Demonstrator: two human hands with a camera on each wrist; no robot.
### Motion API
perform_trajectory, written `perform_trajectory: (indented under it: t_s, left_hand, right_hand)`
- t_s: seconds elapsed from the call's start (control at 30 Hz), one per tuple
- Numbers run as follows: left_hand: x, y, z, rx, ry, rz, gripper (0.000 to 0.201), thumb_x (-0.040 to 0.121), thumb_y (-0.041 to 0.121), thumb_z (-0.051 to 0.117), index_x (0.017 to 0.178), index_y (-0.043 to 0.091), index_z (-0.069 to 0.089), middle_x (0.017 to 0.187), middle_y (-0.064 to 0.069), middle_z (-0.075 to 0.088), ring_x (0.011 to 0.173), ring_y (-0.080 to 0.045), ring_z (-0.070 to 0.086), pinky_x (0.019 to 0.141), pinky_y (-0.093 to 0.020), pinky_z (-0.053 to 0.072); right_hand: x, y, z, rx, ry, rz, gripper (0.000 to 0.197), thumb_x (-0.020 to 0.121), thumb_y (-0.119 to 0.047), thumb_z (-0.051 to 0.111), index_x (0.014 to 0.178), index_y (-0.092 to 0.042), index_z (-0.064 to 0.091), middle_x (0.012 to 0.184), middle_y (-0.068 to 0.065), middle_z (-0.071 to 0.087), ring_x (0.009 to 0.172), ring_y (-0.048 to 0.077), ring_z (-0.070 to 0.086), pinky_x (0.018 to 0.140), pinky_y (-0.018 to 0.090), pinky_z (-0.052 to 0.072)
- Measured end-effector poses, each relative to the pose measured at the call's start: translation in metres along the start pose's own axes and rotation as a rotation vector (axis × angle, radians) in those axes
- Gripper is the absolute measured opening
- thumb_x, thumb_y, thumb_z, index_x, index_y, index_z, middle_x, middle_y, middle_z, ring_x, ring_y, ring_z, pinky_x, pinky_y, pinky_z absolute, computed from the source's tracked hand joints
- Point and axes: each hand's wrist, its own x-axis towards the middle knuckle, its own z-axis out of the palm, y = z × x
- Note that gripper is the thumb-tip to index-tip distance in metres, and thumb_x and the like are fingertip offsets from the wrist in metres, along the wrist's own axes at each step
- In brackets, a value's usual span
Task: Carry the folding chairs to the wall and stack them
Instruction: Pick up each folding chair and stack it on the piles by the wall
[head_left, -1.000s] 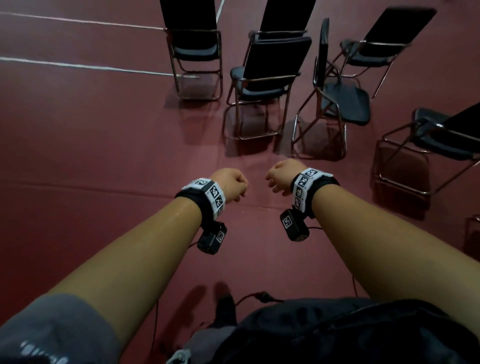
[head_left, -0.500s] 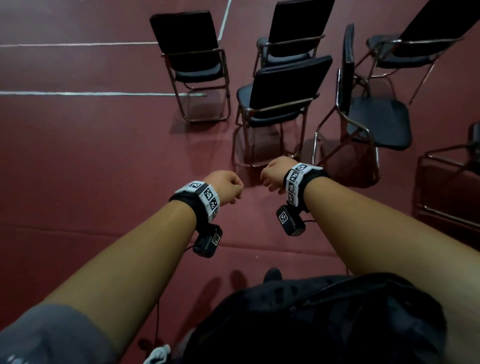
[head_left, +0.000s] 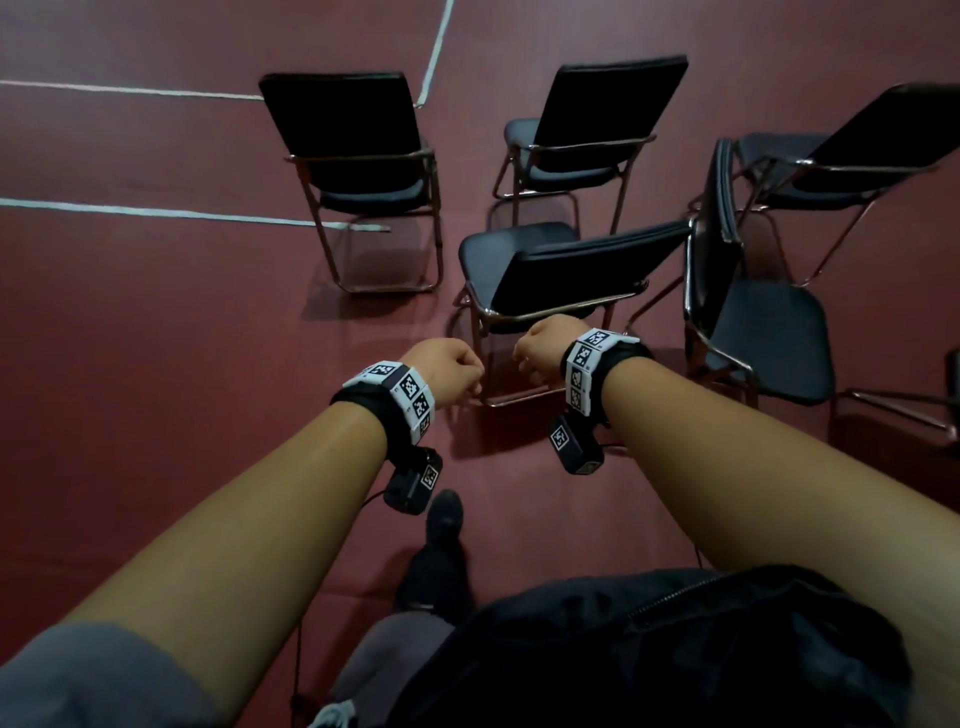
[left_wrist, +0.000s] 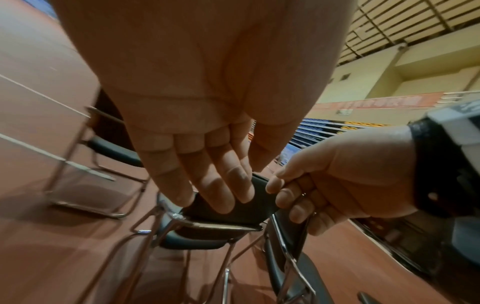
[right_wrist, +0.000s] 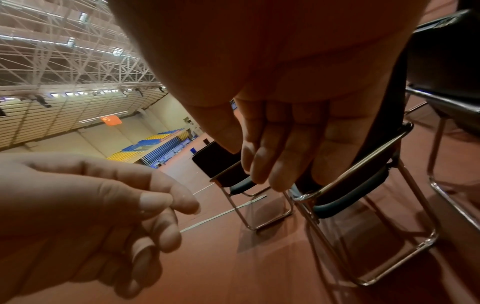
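Observation:
Several black folding chairs with metal frames stand unfolded on the red floor. The nearest chair (head_left: 587, 265) has its backrest toward me, just beyond my hands. My left hand (head_left: 447, 366) and right hand (head_left: 543, 351) are held out side by side in front of it, fingers loosely curled and holding nothing. In the left wrist view the left hand's fingers (left_wrist: 207, 174) hang relaxed above this chair's backrest (left_wrist: 233, 211), apart from it. In the right wrist view the right hand's fingers (right_wrist: 280, 144) hang the same way before the chair's frame (right_wrist: 350, 195).
More chairs stand around: one to the left (head_left: 348, 130), one behind (head_left: 608, 104), one turned sideways on the right (head_left: 769, 332), another far right (head_left: 883, 135). White lines (head_left: 156, 213) cross the floor. A dark bag (head_left: 649, 649) hangs at my front.
The chairs have come closer and lower in the head view as I walked toward them. Both hands stay held out together, holding nothing.

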Motion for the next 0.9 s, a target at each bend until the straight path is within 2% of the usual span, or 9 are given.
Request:
perform_trajectory:
  t_s: [0.1,0.3,0.4,0.47,0.53,0.6,0.67,0.8,0.9]
  left_hand:
    - [0.07,0.013,-0.019,0.04,-0.06,0.032,0.016,0.092,0.009,0.059,0.087,0.013,0.074,0.069,0.003,0.076,0.061,-0.016,0.069,0.045,-0.018,0.046]
    - [0.196,0.055,-0.063,0.292,-0.157,0.132,0.015,0.089,0.02,0.062,0.078,0.02,0.073,0.072,0.008,0.076,0.072,-0.012,0.074,0.075,-0.029,0.059]
    - [0.239,0.081,-0.069,0.467,-0.191,0.205,0.009,0.087,0.024,0.064,0.079,0.025,0.068,0.086,0.009,0.073,0.092,-0.019,0.07,0.086,-0.03,0.056]
    - [0.265,0.096,-0.064,0.525,-0.236,0.236,0.002,0.09,0.025,0.064,0.092,0.026,0.066,0.103,0.002,0.073,0.102,-0.023,0.067,0.088,-0.029,0.051]
    - [0.295,0.105,-0.051,0.572,-0.26,0.26,0.024,0.092,0.03,0.065,0.116,0.024,0.064,0.121,-0.003,0.069,0.113,-0.026,0.064,0.093,-0.03,0.048]
    - [0.321,0.112,-0.037,0.593,-0.294,0.272,0.047,0.092,0.033,0.066,0.136,0.019,0.057,0.136,-0.004,0.062,0.123,-0.026,0.061,0.101,-0.033,0.047]
    - [0.348,0.122,-0.026,0.618,-0.347,0.281,0.061,0.091,0.034,0.066,0.147,0.016,0.049,0.147,-0.006,0.055,0.129,-0.027,0.058,0.106,-0.035,0.047]
    - [0.394,0.145,-0.012,0.708,-0.451,0.29,0.066,0.09,0.038,0.068,0.148,0.017,0.046,0.144,-0.008,0.058,0.126,-0.029,0.06,0.103,-0.035,0.048]
    - [0.428,0.165,-0.012,0.793,-0.46,0.308,0.053,0.087,0.042,0.071,0.128,0.015,0.053,0.124,-0.011,0.066,0.108,-0.032,0.065,0.087,-0.035,0.05]
  right_hand:
    - [0.052,-0.014,-0.018,-0.013,0.046,0.06,0.017,0.092,-0.014,0.063,0.085,-0.005,0.076,0.079,0.01,0.079,0.057,0.022,0.072,0.056,0.031,0.059]
    - [0.13,-0.03,-0.08,0.036,0.162,0.2,0.012,0.093,-0.019,0.064,0.091,-0.011,0.071,0.088,0.01,0.073,0.071,0.027,0.072,0.057,0.03,0.059]
    - [0.157,-0.025,-0.1,-0.045,0.226,0.254,0.027,0.094,-0.025,0.057,0.098,-0.003,0.072,0.106,0.018,0.075,0.093,0.035,0.071,0.078,0.039,0.062]
    - [0.173,-0.022,-0.105,0.018,0.243,0.294,0.024,0.098,-0.024,0.06,0.11,-0.007,0.071,0.113,0.013,0.073,0.084,0.026,0.069,0.061,0.023,0.057]
    - [0.193,-0.015,-0.111,0.044,0.257,0.333,0.033,0.101,-0.023,0.062,0.129,-0.006,0.067,0.116,0.01,0.068,0.082,0.019,0.065,0.044,0.014,0.044]
    - [0.212,-0.011,-0.118,0.04,0.248,0.359,0.036,0.102,-0.024,0.058,0.131,-0.005,0.066,0.126,0.013,0.068,0.095,0.026,0.067,0.048,0.015,0.042]
    - [0.233,-0.009,-0.128,0.041,0.234,0.399,0.034,0.099,-0.026,0.054,0.119,-0.004,0.07,0.119,0.015,0.072,0.098,0.032,0.068,0.067,0.022,0.05]
    - [0.281,-0.012,-0.155,0.076,0.217,0.418,0.035,0.081,-0.043,0.065,0.093,-0.011,0.072,0.095,0.005,0.076,0.088,0.025,0.072,0.073,0.032,0.052]
    - [0.309,-0.039,-0.179,0.078,0.147,0.28,0.02,0.098,-0.036,0.065,0.091,-0.018,0.068,0.096,0.002,0.072,0.083,0.018,0.067,0.069,0.024,0.049]
